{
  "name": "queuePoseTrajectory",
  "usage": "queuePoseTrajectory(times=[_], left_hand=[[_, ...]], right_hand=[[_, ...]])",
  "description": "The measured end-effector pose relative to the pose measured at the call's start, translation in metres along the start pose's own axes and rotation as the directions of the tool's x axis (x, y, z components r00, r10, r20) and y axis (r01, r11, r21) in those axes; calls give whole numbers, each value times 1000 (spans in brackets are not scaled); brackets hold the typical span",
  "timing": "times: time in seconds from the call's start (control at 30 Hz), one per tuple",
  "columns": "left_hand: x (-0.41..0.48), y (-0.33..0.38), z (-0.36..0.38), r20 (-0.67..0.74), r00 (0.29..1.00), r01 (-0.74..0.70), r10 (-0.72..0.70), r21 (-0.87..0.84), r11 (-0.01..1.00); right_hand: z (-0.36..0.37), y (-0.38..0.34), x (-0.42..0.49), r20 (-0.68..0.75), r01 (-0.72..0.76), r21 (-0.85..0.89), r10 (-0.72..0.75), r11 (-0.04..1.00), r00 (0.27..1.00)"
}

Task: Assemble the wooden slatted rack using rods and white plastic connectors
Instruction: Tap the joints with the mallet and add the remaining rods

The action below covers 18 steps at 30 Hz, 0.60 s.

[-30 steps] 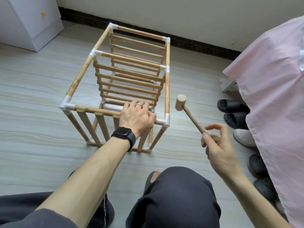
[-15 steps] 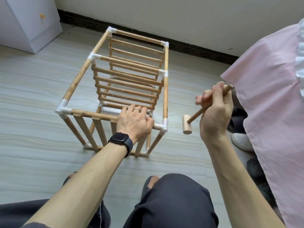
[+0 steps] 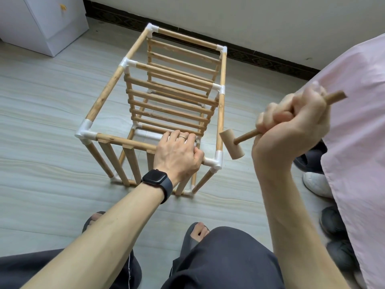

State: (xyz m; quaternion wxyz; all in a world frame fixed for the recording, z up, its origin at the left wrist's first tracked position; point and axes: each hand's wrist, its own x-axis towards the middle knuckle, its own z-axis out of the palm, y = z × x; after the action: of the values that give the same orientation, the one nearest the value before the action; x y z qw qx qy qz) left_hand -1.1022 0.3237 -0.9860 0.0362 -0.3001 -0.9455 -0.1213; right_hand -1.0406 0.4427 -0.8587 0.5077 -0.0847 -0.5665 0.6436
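The wooden slatted rack (image 3: pixel 108 86) stands on end on the floor, its rods joined by white plastic connectors. My left hand (image 3: pixel 179 156) grips the near top rod, just left of the near right corner connector (image 3: pixel 215 161). My right hand (image 3: pixel 291 126) holds a small wooden mallet (image 3: pixel 232 147) by its handle in a fist. The mallet head hangs just right of that corner connector, close to it but apart. The handle's end sticks out past my knuckles at the upper right.
A pink cloth (image 3: pixel 358 132) covers the right side, with several shoes (image 3: pixel 316 183) on the floor under it. A white cabinet (image 3: pixel 43 24) stands at the far left by the wall. My knees (image 3: pixel 225 257) are at the bottom edge.
My right hand has turned the mallet head-down and brought its head in beside the near right corner connector. My left hand keeps its grip on the near top rod.
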Motion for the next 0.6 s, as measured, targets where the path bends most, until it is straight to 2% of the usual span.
queuePoseTrajectory(times=[0.07,0.1,0.17,0.23,0.27,0.33,0.37,0.43,0.53,0.57,0.6], left_hand=[[0,0,1,7,1000,1,-1,-6,1000],[0,1,1,5,1000,0,0,-6,1000],[2,0,2,10,1000,7,-6,-22,1000],[3,0,3,13,1000,6,-5,-29,1000],[3,0,4,17,1000,9,-8,-24,1000],[2,0,2,43,999,15,-15,-13,1000],[2,1,2,46,999,14,-14,-4,1000],[3,-2,0,62,998,-8,8,4,1000],[7,-15,-6,98,989,-107,109,-24,994],[9,-24,-9,129,983,-129,133,-41,991],[11,-36,-14,166,975,-143,149,-48,989]], right_hand=[[1,10,-21,18,-40,-177,44,983,999],[2,12,-26,48,-52,-193,63,980,997],[7,9,-15,82,8,-72,-2,997,997],[8,8,0,37,66,39,-67,997,997],[7,12,-3,29,65,9,-65,998,997],[1,23,-23,52,21,-170,-13,985,999],[-4,30,-31,76,-5,-204,21,979,997],[-13,35,-32,73,-100,-154,113,983,991],[-34,34,-18,-31,-206,-14,205,978,978],[-43,36,-17,-65,-216,-60,212,975,975],[-52,39,-19,-100,-225,-187,210,956,973]])
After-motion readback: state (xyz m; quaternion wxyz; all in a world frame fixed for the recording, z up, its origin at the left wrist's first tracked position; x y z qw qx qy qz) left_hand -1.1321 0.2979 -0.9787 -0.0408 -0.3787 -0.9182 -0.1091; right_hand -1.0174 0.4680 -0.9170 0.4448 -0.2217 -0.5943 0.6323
